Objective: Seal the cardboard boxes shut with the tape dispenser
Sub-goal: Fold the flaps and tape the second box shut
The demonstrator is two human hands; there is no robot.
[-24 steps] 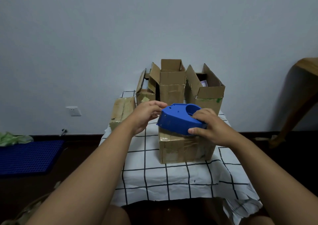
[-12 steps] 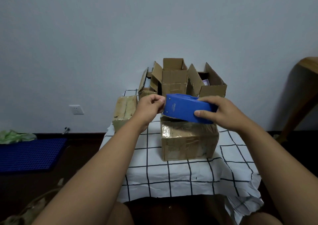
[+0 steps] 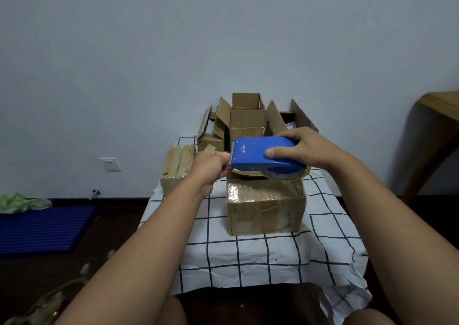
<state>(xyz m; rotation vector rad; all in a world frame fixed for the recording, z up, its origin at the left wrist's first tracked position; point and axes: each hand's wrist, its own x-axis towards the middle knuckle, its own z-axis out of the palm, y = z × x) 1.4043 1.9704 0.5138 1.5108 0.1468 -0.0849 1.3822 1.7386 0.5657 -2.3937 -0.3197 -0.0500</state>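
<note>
My right hand (image 3: 301, 151) grips dispenser (image 3: 267, 157) over box (image 3: 265, 208); left hand (image 3: 211, 167) pinches at its cutter end, likely the tape. Next: pull tape free.

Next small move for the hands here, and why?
Probably pull the tape end out and stick it onto the box. The right hand grips the dispenser above the box, and the left hand pinches at its front edge.

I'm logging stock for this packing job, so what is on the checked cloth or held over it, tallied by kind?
Closed cardboard boxes: 2, the taped box in front and the box at the left edge.
Open cardboard boxes: 3, left, middle and right, at the back.
Blue tape dispenser: 1, gripped by the right hand.
Total: 6.
</note>
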